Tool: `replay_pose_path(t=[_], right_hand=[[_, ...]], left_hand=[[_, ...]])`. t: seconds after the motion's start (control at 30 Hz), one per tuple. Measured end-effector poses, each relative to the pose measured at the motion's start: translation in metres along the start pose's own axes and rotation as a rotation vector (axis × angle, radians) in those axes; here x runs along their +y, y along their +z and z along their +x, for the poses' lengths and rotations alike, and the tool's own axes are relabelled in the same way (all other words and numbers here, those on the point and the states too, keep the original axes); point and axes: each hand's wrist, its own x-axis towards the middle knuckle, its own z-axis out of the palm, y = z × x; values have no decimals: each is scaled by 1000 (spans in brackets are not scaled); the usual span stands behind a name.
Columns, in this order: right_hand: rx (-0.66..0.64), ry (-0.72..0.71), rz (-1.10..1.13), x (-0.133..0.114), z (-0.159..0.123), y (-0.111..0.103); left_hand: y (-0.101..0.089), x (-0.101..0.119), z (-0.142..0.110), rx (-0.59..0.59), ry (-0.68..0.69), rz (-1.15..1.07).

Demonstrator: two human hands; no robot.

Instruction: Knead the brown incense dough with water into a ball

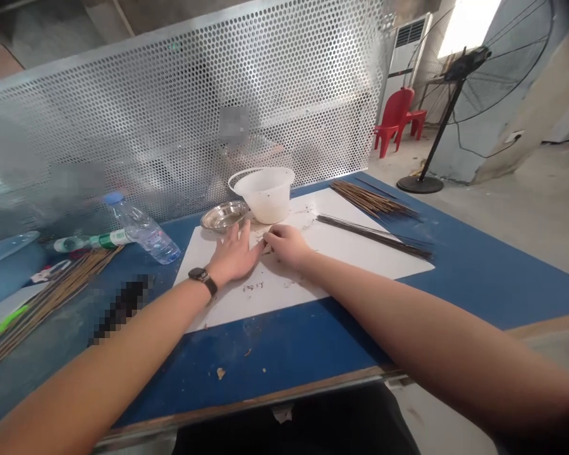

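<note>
My left hand (pixel 236 256), with a watch at its wrist, rests over the white sheet (pixel 251 304), fingers stretched and spread. Just right of it is my right hand (pixel 288 245), its fingers curled and pinched together near my left thumb. Whatever the pinch holds is too small to make out. Dark brown crumbs (pixel 253 287) are scattered on the sheet around both hands. Beyond the fingertips stand a shallow metal bowl (pixel 224 217) and a translucent white plastic bucket (pixel 268 196) with its handle folded to the left.
Thin dark sticks (pixel 374 237) and a bundle of brown sticks (pixel 372 199) lie to the right. At left are a water bottle (pixel 145 230), longer brown sticks (pixel 59 294), a green cutter (pixel 7 322) and a blue basin (pixel 9 265). A perforated metal panel (pixel 180 114) borders the far side.
</note>
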Motion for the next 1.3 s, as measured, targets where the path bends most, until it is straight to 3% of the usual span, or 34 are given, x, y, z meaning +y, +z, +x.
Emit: replay_pose_path(t=[0.1,0.23,0.4,0.5,0.6,0.7,0.83,1.0,1.17,1.3], right_hand=[[-4,17,3,1,2,0],[-7,31,-1,0,2,-1],[5,26,-7,0,2,-2],[12,16,-13,1,1,-1],[6,3,-18,0,1,-1],[-8,-11,-24,0,2,0],[-15,-42,-31,1,2,2],[-13,-50,-38,3,2,3],[-18,-22,-40,0,0,0],[-16,-14,-38,-2,-1,-1]], left_hand=[[-2,-1,-12,51,71,48],[-6,-4,-57,108,121,32],[-36,-11,-99,-43,167,101],[-64,-14,-101,-104,274,126],[-76,-13,-87,-107,271,181],[-65,-13,-65,-27,291,156],[-33,-19,-33,62,394,36],[-11,-25,-2,143,344,40],[-15,-23,-21,146,365,36],[-26,-19,-57,12,400,0]])
